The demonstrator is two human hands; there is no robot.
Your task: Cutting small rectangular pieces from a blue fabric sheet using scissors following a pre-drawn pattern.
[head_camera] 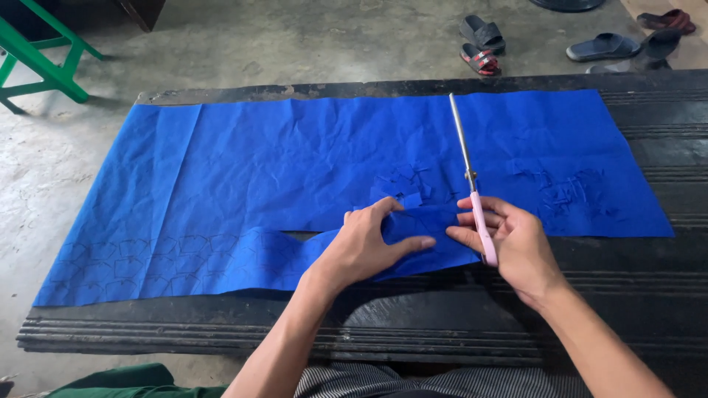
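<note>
A large blue sheet (295, 162) with drawn outlines lies spread over a black ribbed board (649, 295). My left hand (365, 247) pinches a partly cut strip of the blue sheet (424, 225) near its front edge and lifts it slightly. My right hand (509, 243) holds pink-handled scissors (476, 199), their long metal blades closed and pointing away over the sheet. Small cut blue pieces (405, 184) lie just beyond my left hand. More snipped scraps (568, 191) lie on the right part of the sheet.
The board rests on a concrete floor (295, 44). A green wooden frame (44, 59) stands at the far left. Several sandals (483, 44) lie on the floor beyond the board, at the upper right. Striped cloth (413, 379) on my lap shows at the bottom.
</note>
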